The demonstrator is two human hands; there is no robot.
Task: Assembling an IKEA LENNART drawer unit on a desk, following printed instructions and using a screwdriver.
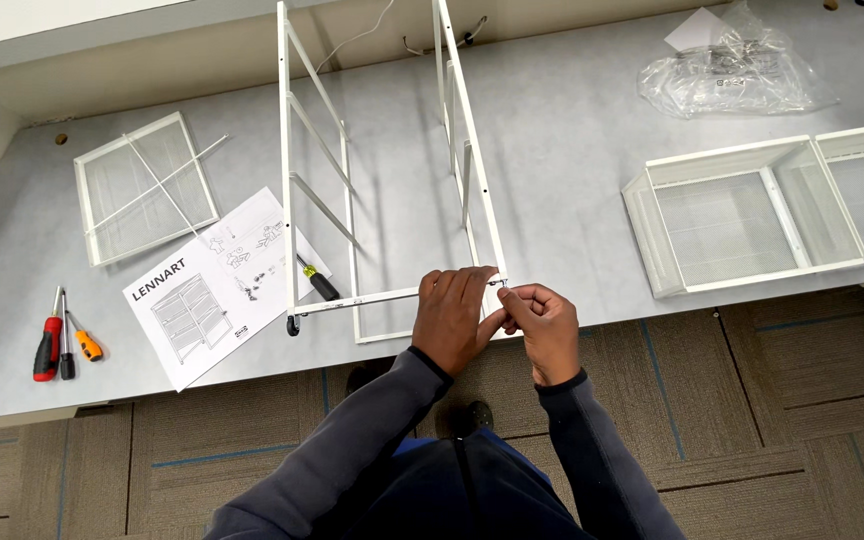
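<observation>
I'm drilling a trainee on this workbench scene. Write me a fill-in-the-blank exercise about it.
1. Both hands, the left hand and the right hand, meet at the near corner of the white metal ____.
2. The instruction sheet lies between the frame and the ____ at the table's left.
3. The mesh drawers are coloured ____.
4. The clear plastic ____ lies beyond the drawers.

Missing words: frame; screwdrivers; white; bag
</observation>
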